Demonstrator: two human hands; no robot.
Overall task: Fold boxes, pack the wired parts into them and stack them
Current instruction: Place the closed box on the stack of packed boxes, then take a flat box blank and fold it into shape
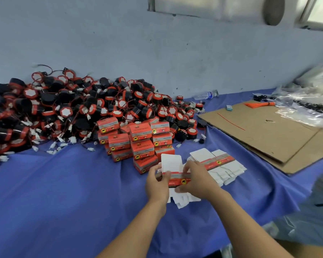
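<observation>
Glossy red card on the stack of boxes (142,144). Just in front, flat box (171,162) of thin card, matt white flaps. Beneath, creased matt blue cloth (63,183). Left, black and red plastic parts (63,108). Right, matt brown cardboard (265,131), shiny crinkled plastic bags (306,107).

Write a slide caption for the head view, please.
Left hand and right hand grip an unfolded box before stacked boxes and heaped wired parts.

left hand (158,181) + right hand (196,180) grip flat box (177,178) | packed boxes (138,141) stacked behind | wired parts (63,108) heaped
</observation>
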